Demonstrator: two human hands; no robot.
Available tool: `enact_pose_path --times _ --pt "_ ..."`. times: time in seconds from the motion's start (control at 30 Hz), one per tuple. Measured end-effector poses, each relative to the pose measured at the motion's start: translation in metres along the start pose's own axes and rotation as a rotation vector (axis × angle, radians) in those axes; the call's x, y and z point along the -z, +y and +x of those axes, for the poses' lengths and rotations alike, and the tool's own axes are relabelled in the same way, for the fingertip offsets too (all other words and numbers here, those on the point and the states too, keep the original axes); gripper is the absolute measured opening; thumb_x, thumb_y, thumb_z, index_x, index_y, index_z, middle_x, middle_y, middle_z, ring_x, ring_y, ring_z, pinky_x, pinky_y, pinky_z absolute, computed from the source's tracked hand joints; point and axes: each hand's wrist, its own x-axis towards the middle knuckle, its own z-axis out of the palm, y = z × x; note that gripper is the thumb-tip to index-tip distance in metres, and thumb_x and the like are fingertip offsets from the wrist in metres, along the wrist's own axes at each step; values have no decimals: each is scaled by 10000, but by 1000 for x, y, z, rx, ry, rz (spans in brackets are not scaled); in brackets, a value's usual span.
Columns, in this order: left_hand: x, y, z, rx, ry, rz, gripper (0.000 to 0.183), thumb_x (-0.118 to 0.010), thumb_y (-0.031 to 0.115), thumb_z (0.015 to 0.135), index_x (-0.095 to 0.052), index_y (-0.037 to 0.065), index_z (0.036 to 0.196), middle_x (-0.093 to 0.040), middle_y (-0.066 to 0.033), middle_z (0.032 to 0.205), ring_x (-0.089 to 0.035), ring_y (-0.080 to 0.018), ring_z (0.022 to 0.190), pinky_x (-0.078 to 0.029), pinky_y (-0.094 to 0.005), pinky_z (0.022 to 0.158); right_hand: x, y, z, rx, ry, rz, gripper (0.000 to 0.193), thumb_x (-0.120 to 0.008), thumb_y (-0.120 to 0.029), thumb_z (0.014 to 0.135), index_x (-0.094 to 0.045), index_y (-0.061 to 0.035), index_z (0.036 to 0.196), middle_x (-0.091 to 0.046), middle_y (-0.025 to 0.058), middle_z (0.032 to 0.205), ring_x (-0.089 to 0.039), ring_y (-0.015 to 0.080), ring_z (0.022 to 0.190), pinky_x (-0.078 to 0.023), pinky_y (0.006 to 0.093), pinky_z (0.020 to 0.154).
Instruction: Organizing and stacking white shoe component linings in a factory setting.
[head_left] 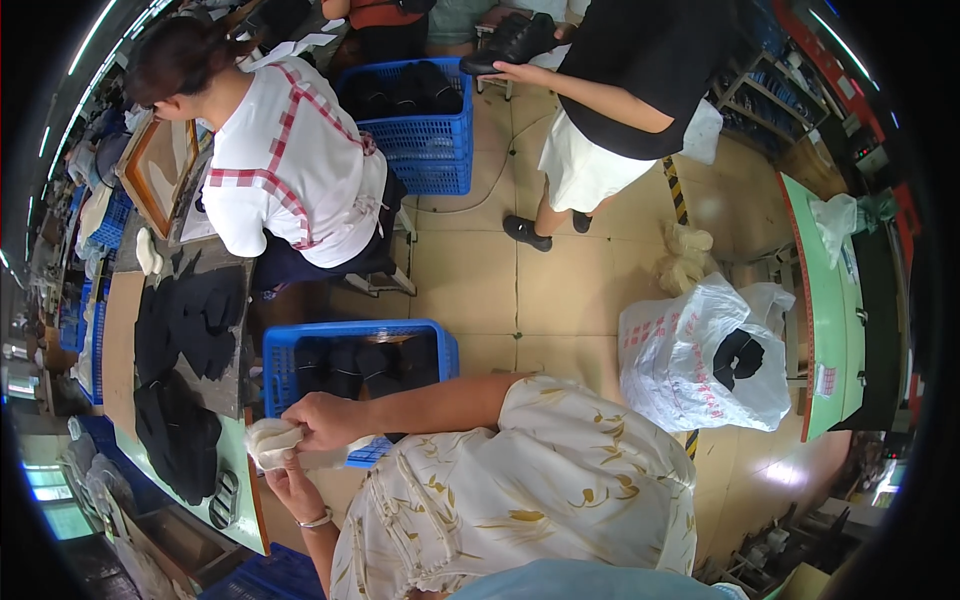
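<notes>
A cream-coloured, soft-looking fabric piece (268, 447) is held between my two hands, beside the table edge and near the blue crate. My right hand (328, 421) has its fingers closed on the upper side of it. From below, my left hand (293, 488), with a bracelet at the wrist, pinches the same piece. Its exact kind does not show, as fingers cover part of it. On the table to the left lie black fabric pieces (175, 435) in a loose heap. Dark bundles (365, 365) fill the blue crate (446, 352) just beyond my right arm.
A seated person (290, 170) works at the far left table. Another person (640, 110) stands holding a black shoe (512, 42). Stacked blue crates (430, 150) are behind. A white plastic sack (665, 350) stands at right, near a green table (825, 300).
</notes>
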Motion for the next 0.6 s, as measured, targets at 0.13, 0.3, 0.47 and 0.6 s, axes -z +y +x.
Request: enact_pose_path --times 0.13,0.3,0.47,0.6 --pt "10 1 -7 82 13 -30 284 -548 157 904 -563 -35 1113 -621 -84 1031 -578 -135 904 -448 -244 779 3 -9 -1 -111 -181 -76 263 -709 -190 719 -627 -3 886 -631 135 746 -628 243 694 -467 329 609" --pt "31 -11 -11 119 -113 -35 238 -571 79 873 -585 -31 1085 -623 -74 1026 -577 -133 908 -453 -247 779 5 -29 -2 -21 -21 112 269 -702 -172 716 -626 -2 910 -632 126 789 -621 252 743 -468 333 656" --pt "20 3 -10 90 -110 2 317 -619 41 832 -528 -41 1124 -601 -75 1032 -564 -130 912 -444 -257 799 10 -29 -2 -177 -250 25 239 -707 -119 690 -637 8 880 -649 136 786 -635 244 728 -474 333 658" --pt "26 -10 -13 54 -159 -41 405 -653 60 807 -491 -25 1169 -569 -78 1083 -546 -144 970 -434 -284 842 4 -32 -12 -159 -172 79 217 -711 -96 682 -637 12 855 -649 146 777 -638 253 716 -472 336 643"
